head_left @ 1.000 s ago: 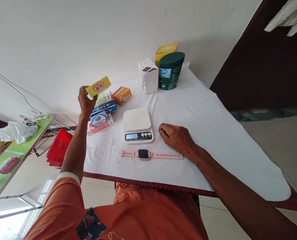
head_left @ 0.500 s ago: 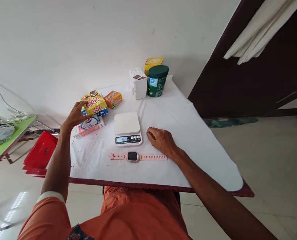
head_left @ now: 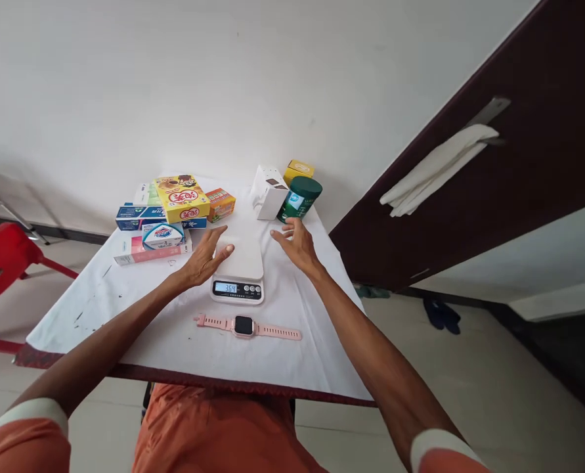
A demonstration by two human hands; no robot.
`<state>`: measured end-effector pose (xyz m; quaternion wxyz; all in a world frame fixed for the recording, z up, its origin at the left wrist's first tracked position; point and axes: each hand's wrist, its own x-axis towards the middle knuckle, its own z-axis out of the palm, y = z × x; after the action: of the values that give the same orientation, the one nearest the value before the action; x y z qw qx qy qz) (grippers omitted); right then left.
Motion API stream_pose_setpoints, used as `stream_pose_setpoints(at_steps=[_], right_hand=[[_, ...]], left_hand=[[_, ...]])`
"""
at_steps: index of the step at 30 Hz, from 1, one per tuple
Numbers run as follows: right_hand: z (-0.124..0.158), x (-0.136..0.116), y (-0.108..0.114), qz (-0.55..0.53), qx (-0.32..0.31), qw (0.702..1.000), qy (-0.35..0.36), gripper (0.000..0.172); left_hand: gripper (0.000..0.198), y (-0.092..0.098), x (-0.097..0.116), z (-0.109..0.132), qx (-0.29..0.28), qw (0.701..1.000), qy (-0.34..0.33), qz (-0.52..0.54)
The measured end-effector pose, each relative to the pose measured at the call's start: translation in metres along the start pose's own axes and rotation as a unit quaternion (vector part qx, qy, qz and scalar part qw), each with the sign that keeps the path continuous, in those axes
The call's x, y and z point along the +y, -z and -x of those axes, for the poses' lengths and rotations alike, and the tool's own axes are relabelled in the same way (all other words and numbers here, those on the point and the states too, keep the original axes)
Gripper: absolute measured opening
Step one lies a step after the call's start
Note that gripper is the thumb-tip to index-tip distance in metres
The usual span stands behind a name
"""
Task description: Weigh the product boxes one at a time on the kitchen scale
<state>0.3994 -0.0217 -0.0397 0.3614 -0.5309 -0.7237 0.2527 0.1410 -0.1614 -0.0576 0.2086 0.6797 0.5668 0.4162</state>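
Observation:
My left hand (head_left: pixel 205 259) is open at the left side of the white kitchen scale (head_left: pixel 239 260), its thumb over the scale's plate. The lit display reads what looks like 364. My right hand (head_left: pixel 299 246) is open, fingers apart, to the scale's right and just in front of the dark green canister (head_left: pixel 303 198). Neither hand holds anything. In front of the scale a pink watch (head_left: pixel 244 326) lies stretched out flat with its dark screen up. A white box (head_left: pixel 270 194) stands left of the canister, with a yellow box (head_left: pixel 299 169) behind.
On the left, a yellow snack box (head_left: pixel 182 200) rests on a pile of boxes, including a dark blue box (head_left: pixel 137 217) and a white-and-blue packet (head_left: pixel 163 235). An orange box (head_left: pixel 221 205) lies beside them. A red chair (head_left: pixel 6 263) stands left of the table; a white towel (head_left: pixel 434 171) hangs at right.
My left hand has let go of the yellow snack box and moved right to the scale. My right hand has lifted, opened and moved towards the canister. The view has shifted.

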Motion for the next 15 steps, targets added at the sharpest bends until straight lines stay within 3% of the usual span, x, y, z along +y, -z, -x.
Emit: stream_pose_setpoints(at_steps=[3,7,11,15], right_hand=[[-0.045,-0.007,-0.028,-0.024,0.052,0.996,-0.069,0.096],[-0.083,-0.008,-0.063,-0.004,0.101,0.988,-0.114,0.116],[-0.102,-0.001,-0.089,0.009,0.142,0.978,-0.156,0.120],[-0.124,0.005,-0.105,0.016,0.171,0.974,-0.147,0.107]], left_hand=[[0.085,-0.010,-0.019,-0.004,0.016,0.998,0.050,0.023],[0.081,-0.014,-0.039,-0.002,0.027,0.992,0.108,0.054],[0.081,-0.018,-0.046,0.001,0.027,0.990,0.110,0.081],[0.083,-0.026,-0.049,0.003,0.033,0.989,0.099,0.105]])
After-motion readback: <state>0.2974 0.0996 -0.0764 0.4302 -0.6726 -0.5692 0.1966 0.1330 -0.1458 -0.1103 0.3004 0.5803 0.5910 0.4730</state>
